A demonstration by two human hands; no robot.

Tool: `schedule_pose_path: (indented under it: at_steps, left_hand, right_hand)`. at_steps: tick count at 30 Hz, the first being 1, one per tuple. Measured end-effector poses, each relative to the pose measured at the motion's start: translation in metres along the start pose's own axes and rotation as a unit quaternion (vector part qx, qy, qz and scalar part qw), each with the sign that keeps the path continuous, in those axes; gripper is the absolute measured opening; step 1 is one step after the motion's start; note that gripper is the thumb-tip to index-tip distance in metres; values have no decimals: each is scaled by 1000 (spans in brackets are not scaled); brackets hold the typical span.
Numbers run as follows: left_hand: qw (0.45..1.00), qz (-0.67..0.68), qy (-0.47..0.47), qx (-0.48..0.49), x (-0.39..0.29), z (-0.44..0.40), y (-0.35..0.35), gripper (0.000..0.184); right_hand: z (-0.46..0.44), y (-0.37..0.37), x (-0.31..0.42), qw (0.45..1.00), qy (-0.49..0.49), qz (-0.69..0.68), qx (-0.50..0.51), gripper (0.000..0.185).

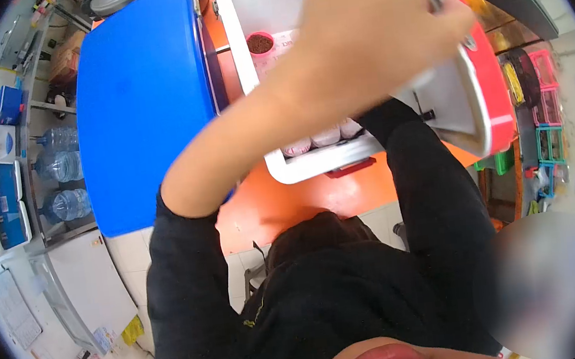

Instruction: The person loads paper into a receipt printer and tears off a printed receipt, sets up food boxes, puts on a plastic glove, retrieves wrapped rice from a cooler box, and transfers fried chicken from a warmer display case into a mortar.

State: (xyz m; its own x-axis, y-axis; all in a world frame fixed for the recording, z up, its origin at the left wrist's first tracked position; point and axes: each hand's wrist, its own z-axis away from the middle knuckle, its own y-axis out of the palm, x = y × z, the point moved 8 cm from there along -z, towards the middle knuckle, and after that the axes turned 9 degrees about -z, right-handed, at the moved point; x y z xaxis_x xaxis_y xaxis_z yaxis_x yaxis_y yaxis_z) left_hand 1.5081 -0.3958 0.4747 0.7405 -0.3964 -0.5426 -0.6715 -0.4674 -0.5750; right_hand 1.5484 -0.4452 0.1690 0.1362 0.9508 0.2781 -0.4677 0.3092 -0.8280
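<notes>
My left hand (397,21) is raised across the open white cooler box (290,172), curled in a fist close to the edge of its red lid (500,97). It is blurred, and what its fingers hold, if anything, is hidden. Behind my left forearm my right hand is out of sight; only its black sleeve shows, reaching over the cooler's near rim. Inside the cooler, a pink cup (260,43) of dark brown grains stands at the far left. White packs with pink print (325,138) sit along the near wall.
A blue cooler lid (143,110) stands to the left on the orange table (289,197). Large water bottles (62,168) lie on a shelf beyond it. Pink and teal baskets (546,107) are stacked at the right. A blurred round patch covers the lower right.
</notes>
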Motion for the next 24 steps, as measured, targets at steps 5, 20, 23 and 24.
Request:
schedule_pose_path:
  at_steps: [5,20,23,24]
  left_hand:
    - [964,-165,83,-191,7,15,13,10]
    - [989,-80,-10,-123,21,14,2,21]
    - [990,25,-109,-83,27,3,-12,28]
    - [992,3,-84,-98,25,2,-10,29]
  right_hand:
    - [-12,4,8,999,-18,-24,39,37]
    - [6,0,-20,996,13,-84,20,38]
    - [10,1,-20,996,15,-83,16,38]
    - [12,3,-20,996,17,-86,13,39]
